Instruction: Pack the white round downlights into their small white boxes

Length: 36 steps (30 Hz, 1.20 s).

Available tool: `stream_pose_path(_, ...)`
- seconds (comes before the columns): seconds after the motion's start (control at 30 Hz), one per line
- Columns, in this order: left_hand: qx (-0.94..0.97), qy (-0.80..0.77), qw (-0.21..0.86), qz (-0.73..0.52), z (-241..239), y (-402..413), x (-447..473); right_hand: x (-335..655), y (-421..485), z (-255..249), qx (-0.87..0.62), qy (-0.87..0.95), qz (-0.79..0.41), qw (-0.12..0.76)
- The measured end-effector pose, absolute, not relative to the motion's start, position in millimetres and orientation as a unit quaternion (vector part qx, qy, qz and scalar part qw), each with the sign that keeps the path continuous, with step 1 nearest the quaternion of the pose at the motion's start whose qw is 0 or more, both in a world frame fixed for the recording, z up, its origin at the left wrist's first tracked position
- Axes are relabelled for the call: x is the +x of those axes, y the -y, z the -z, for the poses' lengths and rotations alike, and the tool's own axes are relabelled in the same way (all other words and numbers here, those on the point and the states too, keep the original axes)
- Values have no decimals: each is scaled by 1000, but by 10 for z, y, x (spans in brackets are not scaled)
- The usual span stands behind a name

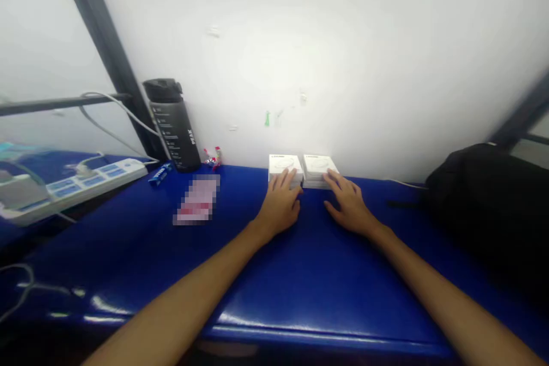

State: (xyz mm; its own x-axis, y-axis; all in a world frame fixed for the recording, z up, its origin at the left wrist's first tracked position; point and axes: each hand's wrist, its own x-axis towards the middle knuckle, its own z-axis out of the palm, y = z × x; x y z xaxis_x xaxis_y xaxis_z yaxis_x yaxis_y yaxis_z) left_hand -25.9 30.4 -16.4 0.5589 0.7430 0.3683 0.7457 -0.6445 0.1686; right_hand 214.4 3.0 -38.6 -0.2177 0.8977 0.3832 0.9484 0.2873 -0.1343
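Two small white boxes, or low stacks of them, sit side by side against the wall on a blue tabletop. My left hand reaches to the left white box, its outstretched fingertips lying over the top and front edge. On the right white box, the fingers of my right hand touch the near right corner, with the thumb apart below. Both boxes carry dark print and a faint outline drawing on top. Neither hand is wrapped round a box. The boxes' lower fronts are partly hidden by my fingers.
A black bottle stands at the back left, with a wrapped candy and a blue packet near it. A blurred pink sheet lies in front. Left is a white power strip; right, a black bag.
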Motion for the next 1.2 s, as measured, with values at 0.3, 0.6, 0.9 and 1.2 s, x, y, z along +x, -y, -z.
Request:
stream_pose_path(0.3,-884,420,-1,208,157,-292,-263,2150,-30,392,-588,781,72,196)
stream_pose_path(0.6,-883,422,1,206,165,-298,-264,2145,-26,387,-590,780,71,194)
stream_pose_path(0.9,-885,420,2,202,161,-294,-264,2153,-34,397,-588,780,71,201)
stream_pose_path(1.2,-885,420,4,201,157,-293,-261,2152,-34,391,-591,780,75,193)
